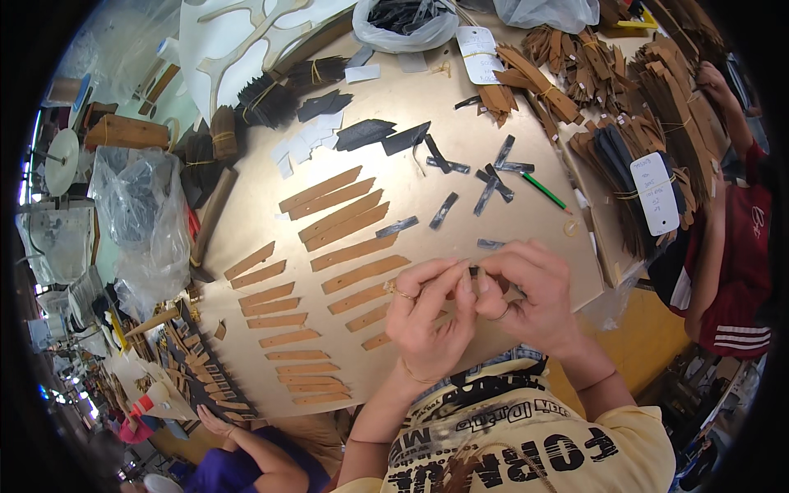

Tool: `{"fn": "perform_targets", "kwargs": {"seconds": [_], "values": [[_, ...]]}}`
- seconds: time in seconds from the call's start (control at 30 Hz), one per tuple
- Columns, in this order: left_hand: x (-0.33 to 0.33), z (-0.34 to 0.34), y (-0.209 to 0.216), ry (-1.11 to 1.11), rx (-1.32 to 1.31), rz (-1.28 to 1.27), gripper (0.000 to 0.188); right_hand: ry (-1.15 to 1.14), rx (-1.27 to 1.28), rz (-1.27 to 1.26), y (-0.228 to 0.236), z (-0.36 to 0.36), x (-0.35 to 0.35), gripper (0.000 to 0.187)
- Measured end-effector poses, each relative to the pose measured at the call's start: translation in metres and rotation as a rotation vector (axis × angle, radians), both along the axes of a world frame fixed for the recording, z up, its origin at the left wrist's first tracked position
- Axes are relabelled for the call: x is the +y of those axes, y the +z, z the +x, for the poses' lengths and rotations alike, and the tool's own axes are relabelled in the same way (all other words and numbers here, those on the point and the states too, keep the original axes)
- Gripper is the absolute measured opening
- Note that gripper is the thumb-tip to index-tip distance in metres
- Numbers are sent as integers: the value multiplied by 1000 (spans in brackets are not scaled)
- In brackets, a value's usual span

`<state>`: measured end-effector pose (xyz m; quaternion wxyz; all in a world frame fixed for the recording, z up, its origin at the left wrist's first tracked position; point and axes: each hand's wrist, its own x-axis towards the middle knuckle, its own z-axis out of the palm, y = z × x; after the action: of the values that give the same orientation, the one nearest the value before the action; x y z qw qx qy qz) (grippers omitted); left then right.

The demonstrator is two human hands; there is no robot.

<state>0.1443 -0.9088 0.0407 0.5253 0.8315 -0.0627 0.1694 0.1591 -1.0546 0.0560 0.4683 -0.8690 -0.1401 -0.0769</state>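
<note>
My left hand and my right hand meet above the near edge of the table, fingertips pinched together. Between them shows a small dark piece, mostly hidden by the fingers; it resembles the short black strips about. One black strip lies just beyond my right hand, another farther left. Several more black strips are scattered toward the far side, some crossed. Left of my hands, brown leather strips with slanted ends lie in two columns, a few partly behind my left hand.
A green pencil lies right of the black strips. Bundled brown strips and tagged dark bundles crowd the right side. A bag of black pieces stands at the back. Co-workers' arms show lower left and at right.
</note>
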Motion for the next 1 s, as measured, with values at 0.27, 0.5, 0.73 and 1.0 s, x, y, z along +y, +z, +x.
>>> {"fn": "perform_targets", "kwargs": {"seconds": [0.27, 0.5, 0.73, 1.0], "values": [[23, 5, 10, -171, 310, -325, 18, -13, -341, -224, -9, 4, 0, 15], [29, 6, 27, -159, 553, -412, 11, 139, -634, -533, -5, 10, -7, 24], [26, 2, 27, -139, 602, -599, 11, 168, -709, -530, -5, 16, -9, 21], [25, 3, 27, -182, 581, -511, 12, 140, -719, -522, -8, 15, -10, 19]]}}
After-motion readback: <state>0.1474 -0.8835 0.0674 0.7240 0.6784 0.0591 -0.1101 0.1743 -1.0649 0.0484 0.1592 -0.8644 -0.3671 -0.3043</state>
